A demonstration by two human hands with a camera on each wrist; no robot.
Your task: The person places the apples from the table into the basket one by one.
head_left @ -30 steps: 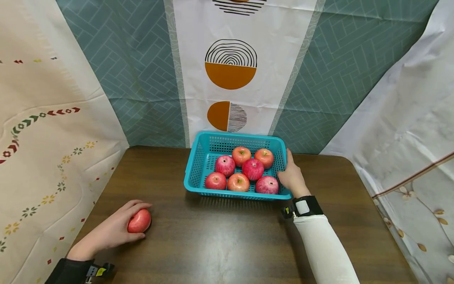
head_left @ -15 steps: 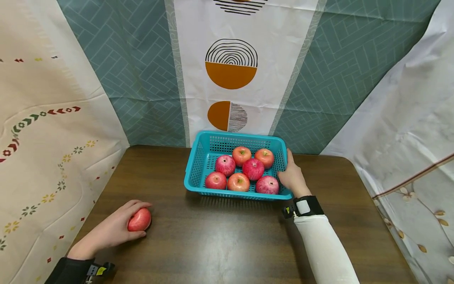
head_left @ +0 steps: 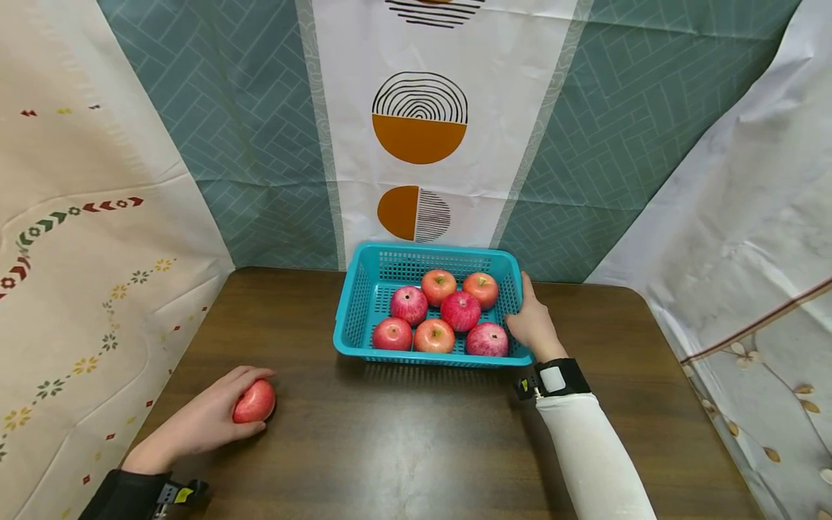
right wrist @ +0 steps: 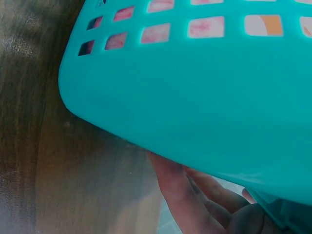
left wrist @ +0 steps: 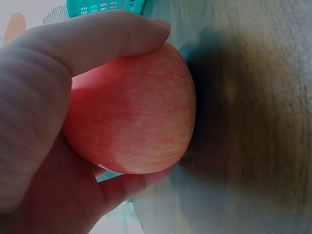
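Observation:
My left hand [head_left: 204, 421] grips a red apple [head_left: 254, 401] at the table's left side. In the left wrist view the thumb lies along one side of this apple [left wrist: 134, 114] and a finger along the opposite side. My right hand [head_left: 536, 327] holds the right rim of a turquoise plastic basket [head_left: 416, 358], with the thumb over the edge and fingers outside. Several red apples [head_left: 461, 311] sit in that basket. From the right wrist, the basket wall [right wrist: 170, 102] hides part of the right hand [right wrist: 195, 202].
Beneath everything is a dark brown wooden table [head_left: 364, 440]. Behind the basket hangs a green and white patterned cloth [head_left: 273, 159]. A cream cloth [head_left: 91, 303] borders the left side, and a white floral cloth [head_left: 734, 238] the right.

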